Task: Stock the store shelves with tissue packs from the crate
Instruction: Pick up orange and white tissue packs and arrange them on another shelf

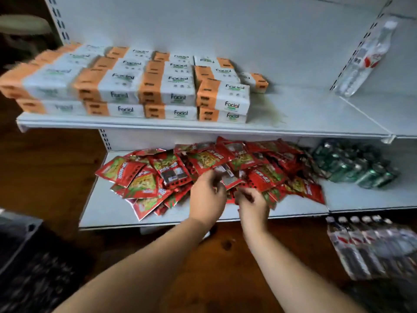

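Left hand (207, 193) and right hand (252, 205) curl fingers over snack packets (140, 177), grip unclear; tissue packs (171, 91) at eleven o'clock.

The left hand (207, 195) and right hand (252, 205) are bare; behind them the left forearm (146, 263) and right forearm (284, 267) are uncovered down to the frame edge.

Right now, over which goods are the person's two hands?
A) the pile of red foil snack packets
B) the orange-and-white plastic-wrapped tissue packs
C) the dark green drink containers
A: the left hand and the right hand are both over the pile of red foil snack packets on the lower white shelf, while the orange-and-white plastic-wrapped tissue packs lie on the upper shelf.
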